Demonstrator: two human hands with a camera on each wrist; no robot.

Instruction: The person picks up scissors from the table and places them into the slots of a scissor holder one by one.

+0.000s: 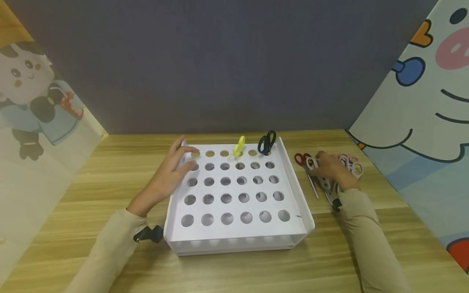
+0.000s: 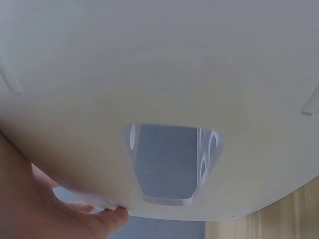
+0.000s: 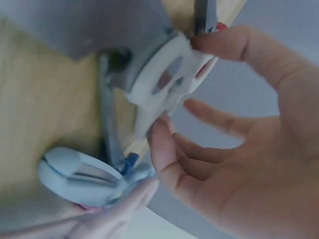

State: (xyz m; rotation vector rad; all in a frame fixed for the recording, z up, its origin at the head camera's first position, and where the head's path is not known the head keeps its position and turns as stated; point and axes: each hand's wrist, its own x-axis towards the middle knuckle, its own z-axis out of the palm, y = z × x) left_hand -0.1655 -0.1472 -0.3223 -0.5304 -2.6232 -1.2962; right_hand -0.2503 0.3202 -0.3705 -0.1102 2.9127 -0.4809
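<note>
A white rack [image 1: 234, 189] with rows of round holes stands on the table. My left hand [image 1: 169, 170] rests over its left wall near the back corner, thumb and forefinger reaching above the holes. In the left wrist view, its fingertips touch the rim beside the wall [image 2: 249, 164] with a cutout. Yellow-handled scissors [image 1: 239, 146] and black-handled scissors [image 1: 266, 142] stand in back-row holes. On the right, my right hand [image 1: 331, 167] pinches white-handled scissors [image 3: 152, 84] by the handle, between thumb and fingers. The right wrist view is blurred.
Red-handled scissors [image 1: 303, 159] lie between rack and right hand. Several pale pink and white scissors [image 1: 353, 165] lie beyond that hand; light-blue handles [image 3: 82, 177] show up close. A dark panel [image 1: 227, 69] closes off the back of the table, with printed walls at both sides.
</note>
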